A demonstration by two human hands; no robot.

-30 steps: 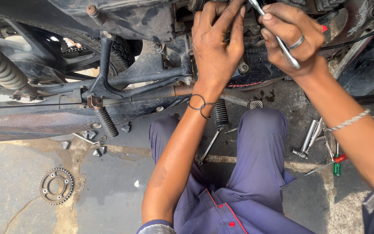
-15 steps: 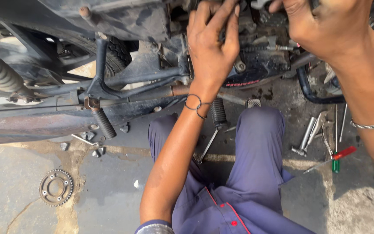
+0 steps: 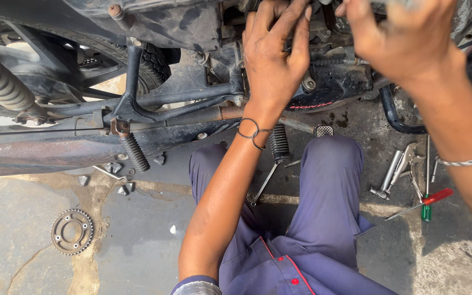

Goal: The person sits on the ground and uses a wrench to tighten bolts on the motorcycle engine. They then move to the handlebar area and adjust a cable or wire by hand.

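Your left hand (image 3: 277, 60) lies flat against the motorcycle engine (image 3: 329, 82) at twelve o'clock, fingers spread and stretched upward, grasping nothing. A thin wire bangle (image 3: 253, 133) circles that wrist. Your right hand (image 3: 405, 41) is at one o'clock, fingers curled toward the engine; a sliver of metal shows above it at the top edge, but you cannot tell whether it is gripped (the picture is blurred there). The dark engine cover carries a short strip of red lettering (image 3: 310, 105) along its lower edge, just below your left palm. Your knees in blue trousers (image 3: 323, 202) sit at six o'clock. At three o'clock a cluster of wrenches (image 3: 400, 169) lies on the concrete, with a red-handled screwdriver (image 3: 424, 202) beside them. A toothed sprocket (image 3: 72, 232) lies well apart at eight o'clock.
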